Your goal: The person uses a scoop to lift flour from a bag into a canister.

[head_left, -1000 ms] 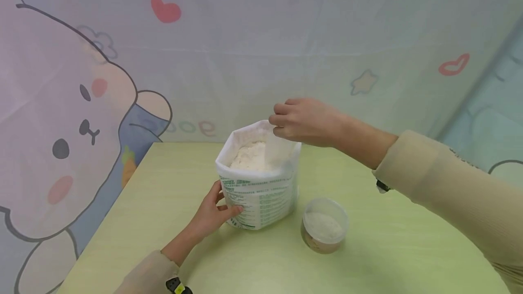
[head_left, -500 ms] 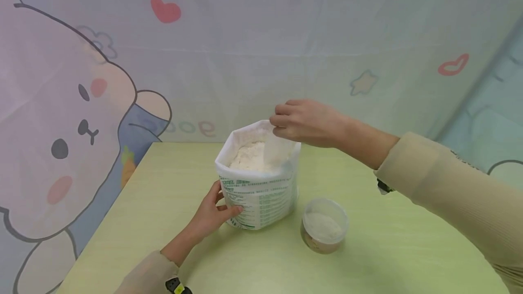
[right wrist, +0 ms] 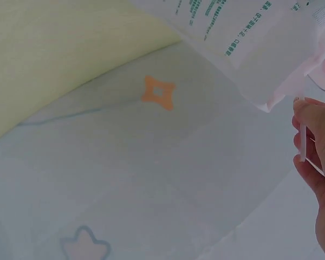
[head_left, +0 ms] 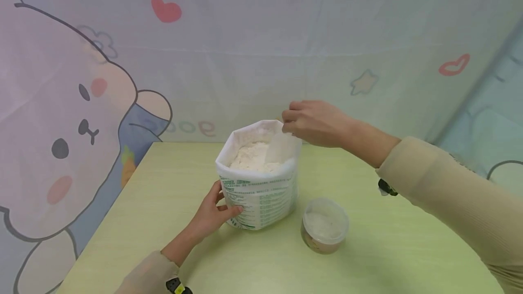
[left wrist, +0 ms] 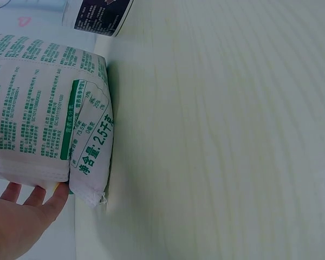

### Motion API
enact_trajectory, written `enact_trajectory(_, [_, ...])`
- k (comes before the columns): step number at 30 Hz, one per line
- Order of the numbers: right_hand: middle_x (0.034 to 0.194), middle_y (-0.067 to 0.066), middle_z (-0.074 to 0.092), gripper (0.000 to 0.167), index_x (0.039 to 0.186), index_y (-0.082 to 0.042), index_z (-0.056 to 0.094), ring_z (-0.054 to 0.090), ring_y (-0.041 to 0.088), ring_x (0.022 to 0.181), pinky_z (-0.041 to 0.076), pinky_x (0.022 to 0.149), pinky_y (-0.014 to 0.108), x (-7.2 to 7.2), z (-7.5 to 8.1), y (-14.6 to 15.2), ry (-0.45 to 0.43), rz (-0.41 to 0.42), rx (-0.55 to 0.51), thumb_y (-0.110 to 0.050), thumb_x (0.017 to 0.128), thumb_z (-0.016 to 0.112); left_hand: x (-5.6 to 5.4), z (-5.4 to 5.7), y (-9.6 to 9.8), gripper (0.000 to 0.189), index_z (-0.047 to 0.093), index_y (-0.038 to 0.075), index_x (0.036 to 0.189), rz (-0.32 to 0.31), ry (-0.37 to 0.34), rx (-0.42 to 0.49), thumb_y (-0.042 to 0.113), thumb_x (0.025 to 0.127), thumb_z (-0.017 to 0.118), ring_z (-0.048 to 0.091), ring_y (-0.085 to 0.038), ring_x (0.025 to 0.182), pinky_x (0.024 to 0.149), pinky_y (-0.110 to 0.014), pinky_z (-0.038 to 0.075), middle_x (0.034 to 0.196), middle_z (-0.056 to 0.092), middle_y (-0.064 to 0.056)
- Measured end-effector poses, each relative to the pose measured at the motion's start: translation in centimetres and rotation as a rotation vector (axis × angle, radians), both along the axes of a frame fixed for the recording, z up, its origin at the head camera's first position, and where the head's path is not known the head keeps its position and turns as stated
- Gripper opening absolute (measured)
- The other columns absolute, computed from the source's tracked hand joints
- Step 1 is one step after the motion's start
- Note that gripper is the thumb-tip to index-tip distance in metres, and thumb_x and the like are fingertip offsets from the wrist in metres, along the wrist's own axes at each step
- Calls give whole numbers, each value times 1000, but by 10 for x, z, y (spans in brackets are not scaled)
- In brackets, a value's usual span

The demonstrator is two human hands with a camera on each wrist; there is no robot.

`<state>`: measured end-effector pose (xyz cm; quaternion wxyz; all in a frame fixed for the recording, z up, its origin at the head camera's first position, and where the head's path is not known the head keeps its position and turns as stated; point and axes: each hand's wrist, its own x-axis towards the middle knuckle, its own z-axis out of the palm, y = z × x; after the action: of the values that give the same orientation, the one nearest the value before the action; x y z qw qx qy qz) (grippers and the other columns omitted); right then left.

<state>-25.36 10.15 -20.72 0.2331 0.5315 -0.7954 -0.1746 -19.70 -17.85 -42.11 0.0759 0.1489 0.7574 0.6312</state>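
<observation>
A white bag of flour (head_left: 257, 201) with green print stands on the table, its top folded open and pale flour (head_left: 250, 155) showing inside. My left hand (head_left: 210, 217) holds the bag low on its left, thumb across the front and fingers around the side. In the left wrist view, those fingertips (left wrist: 57, 196) press against the bag. Over the bag's right rim, my right hand (head_left: 316, 124) pinches a thin, translucent white plastic scraper (head_left: 279, 149). Its lower part reaches down inside beside the flour. The right wrist view shows the scraper (right wrist: 303, 138) edge-on between thumb and fingers.
A clear round tub (head_left: 324, 226) with white powder in it stands on the table to the right of the bag. Behind the pale yellow-green table (head_left: 175, 167) hangs a printed cloth (head_left: 253, 58) with a cartoon animal, hearts and stars.
My right hand has shifted slightly to the right with the scraper, which now leans more against the bag's right side. My left hand, the bag and the tub stay where they were.
</observation>
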Motion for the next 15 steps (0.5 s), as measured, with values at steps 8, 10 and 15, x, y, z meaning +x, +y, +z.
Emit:
enact_trajectory(8, [87, 0, 61, 14, 91, -13, 70, 51, 20, 80, 49, 67, 30, -3, -4, 6, -137, -47, -98, -5, 80, 68, 1, 1, 1, 73, 28, 28, 138, 8, -15, -1, 15, 81, 72, 45, -32, 120, 89, -41, 49, 132, 42, -4])
enact_trajectory(10, [87, 0, 61, 13, 92, -13, 70, 51, 20, 80, 49, 65, 30, -4, -5, 7, -161, -51, -113, -5, 81, 67, 1, 1, 1, 73, 28, 28, 138, 13, -21, -3, 16, 81, 72, 45, -31, 120, 89, -41, 49, 132, 42, -4])
enact_trajectory(15, [88, -1, 61, 14, 93, -14, 71, 52, 18, 80, 48, 62, 29, -5, -7, 11, -226, -75, -154, -7, 82, 67, 2, 3, 2, 73, 27, 29, 138, 12, -27, -4, 14, 81, 71, 44, -30, 121, 90, -41, 49, 133, 41, -3])
